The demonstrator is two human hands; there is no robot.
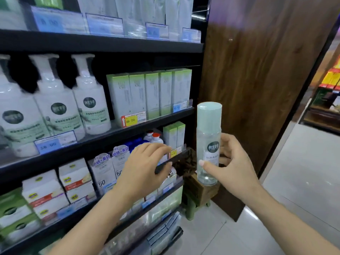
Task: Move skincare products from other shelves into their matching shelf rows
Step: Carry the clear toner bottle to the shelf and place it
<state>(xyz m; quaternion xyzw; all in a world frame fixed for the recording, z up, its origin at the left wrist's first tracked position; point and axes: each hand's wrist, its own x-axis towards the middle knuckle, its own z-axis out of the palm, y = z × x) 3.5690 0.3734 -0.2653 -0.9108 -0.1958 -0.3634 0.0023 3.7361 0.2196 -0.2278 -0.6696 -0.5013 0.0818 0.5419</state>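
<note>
My right hand [233, 166] holds a clear toner bottle [208, 142] with a pale green cap and a dark green label, upright, in front of the shelf's right end. My left hand [145, 162] reaches palm down, fingers apart, over the front edge of the third shelf [176, 157], near white sunscreen boxes [104, 168] and two green-white boxes [173, 134]. It holds nothing that I can see. A row of green-white boxes [147, 94] stands on the shelf above, beside white pump bottles [55, 100].
White and red boxes [73, 179] fill the lower shelf at left. A wooden panel [257, 80] borders the shelving on the right. A small green stool [196, 201] with a cardboard box stands on the tiled floor below my right hand. Other shelving shows at far right.
</note>
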